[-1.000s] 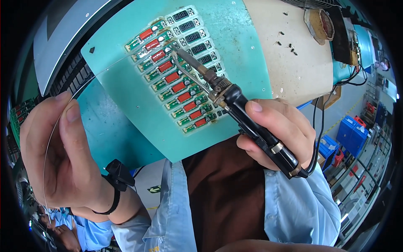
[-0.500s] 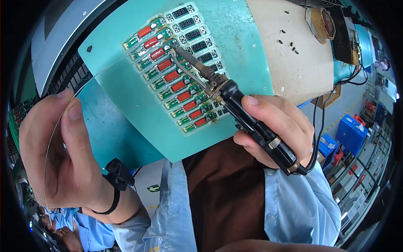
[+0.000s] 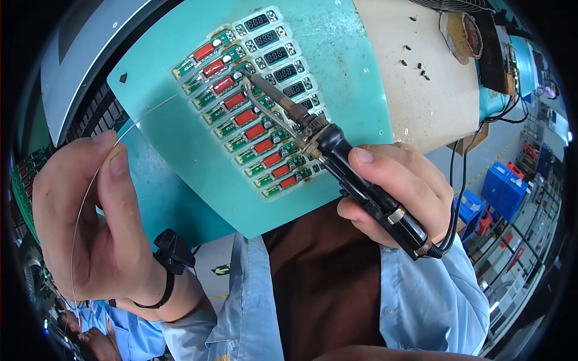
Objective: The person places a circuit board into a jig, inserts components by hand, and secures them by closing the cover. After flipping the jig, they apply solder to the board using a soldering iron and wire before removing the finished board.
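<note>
Between the thumb and forefinger of my left hand (image 3: 90,210) is pinched a thin solder wire (image 3: 158,106), which stretches toward the circuit boards and trails down across the palm. My right hand (image 3: 404,186) is wrapped round the black handle of a soldering iron (image 3: 361,180) with a bent metal tube alongside its shaft. The iron's tip is at one of the upper circuit boards (image 3: 245,116), near a small round component. Several such narrow green boards, each with a red block component, sit in a row on a teal plate (image 3: 343,90), with small black digit displays (image 3: 276,55) beside them.
A beige work surface (image 3: 415,102) to the right carries several tiny loose components (image 3: 423,72) and a worn tan holder (image 3: 460,36). Dark cables (image 3: 460,180) run from the iron. Blue crates (image 3: 503,189) stand farther right; another person's blue sleeve (image 3: 135,334) shows at lower left.
My left hand has shifted slightly right and down with the solder wire. The iron has moved slightly downward. The plate's left corner sits a little lower and farther left in the picture.
</note>
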A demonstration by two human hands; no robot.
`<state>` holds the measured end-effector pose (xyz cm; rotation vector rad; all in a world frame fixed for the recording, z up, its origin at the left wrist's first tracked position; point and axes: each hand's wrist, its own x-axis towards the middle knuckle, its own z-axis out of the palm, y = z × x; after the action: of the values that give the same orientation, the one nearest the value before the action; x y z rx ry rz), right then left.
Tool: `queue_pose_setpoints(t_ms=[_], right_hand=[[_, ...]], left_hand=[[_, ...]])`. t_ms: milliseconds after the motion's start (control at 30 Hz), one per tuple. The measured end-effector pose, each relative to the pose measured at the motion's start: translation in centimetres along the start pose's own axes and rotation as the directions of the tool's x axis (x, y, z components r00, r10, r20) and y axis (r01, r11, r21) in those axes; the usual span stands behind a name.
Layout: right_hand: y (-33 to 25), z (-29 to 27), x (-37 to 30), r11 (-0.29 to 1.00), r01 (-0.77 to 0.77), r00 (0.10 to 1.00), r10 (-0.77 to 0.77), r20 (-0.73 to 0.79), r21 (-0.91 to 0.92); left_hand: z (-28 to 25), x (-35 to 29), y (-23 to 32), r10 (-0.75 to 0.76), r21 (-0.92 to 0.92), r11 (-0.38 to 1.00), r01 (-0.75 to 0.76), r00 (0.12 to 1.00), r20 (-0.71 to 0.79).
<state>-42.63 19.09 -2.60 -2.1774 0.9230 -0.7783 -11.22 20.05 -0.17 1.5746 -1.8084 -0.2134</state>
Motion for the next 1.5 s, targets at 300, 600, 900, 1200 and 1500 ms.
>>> queue_pose_setpoints(t_ms=[300,600,900,1200,1500], right_hand=[[0.1,0.0,-0.4,1.000,0.003,0.999,-0.002,-0.033,0.021],[-0.5,-0.4,-0.9,0.999,0.006,0.999,-0.008,-0.035,-0.038],[-0.1,0.5,-1.4,1.000,0.011,0.999,-0.012,-0.048,-0.013],[0.2,1.0,-1.4,1.000,0.021,0.997,-0.021,-0.069,0.003],[-0.1,0.6,-1.1,1.000,0.008,0.999,-0.009,-0.033,-0.008]], left_hand=[[-0.2,-0.4,-0.3,0.029,0.042,0.999,-0.026,0.997,-0.066],[-0.6,-1.3,-0.5,0.029,-0.010,1.000,-0.030,0.997,-0.077],[0.1,-1.2,0.3,0.022,0.016,1.000,-0.022,0.999,-0.037],[0.1,-1.2,0.1,-0.022,-0.032,0.999,0.022,1.000,-0.019],[0.8,-0.6,0.4,0.046,0.029,0.999,-0.046,0.999,-0.017]])
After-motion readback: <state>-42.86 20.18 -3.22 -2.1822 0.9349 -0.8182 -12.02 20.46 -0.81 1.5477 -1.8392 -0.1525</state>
